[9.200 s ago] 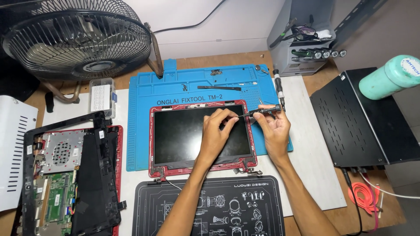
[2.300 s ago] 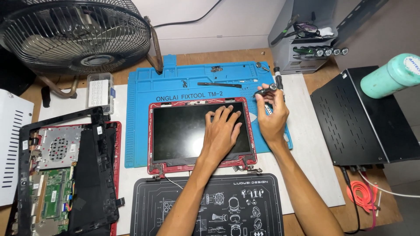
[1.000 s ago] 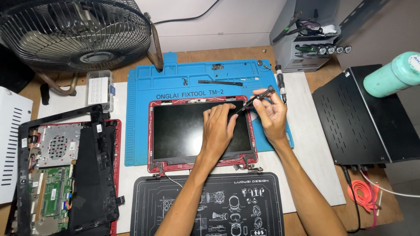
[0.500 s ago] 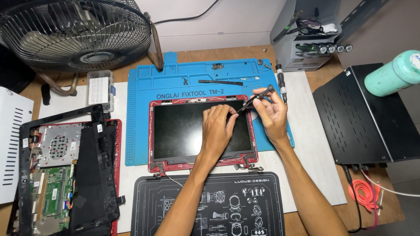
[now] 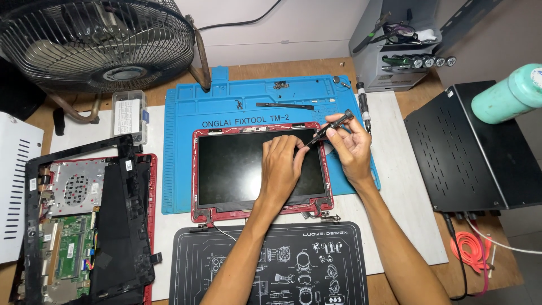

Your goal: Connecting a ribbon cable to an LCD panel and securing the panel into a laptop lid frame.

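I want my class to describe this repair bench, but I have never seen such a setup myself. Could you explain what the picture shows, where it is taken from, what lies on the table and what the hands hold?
The picture comes from a camera worn on a person's head, looking down at a workbench. No machine is at work, only two bare hands. The left hand rests flat on a red-framed laptop screen panel, which lies on a blue repair mat. The right hand holds a thin black screwdriver, its tip at the panel's upper right area. To the left lies an opened laptop base with its green circuit board showing. A black mat lies nearer the person, a fan stands at the back, and a black metal box sits to the right.
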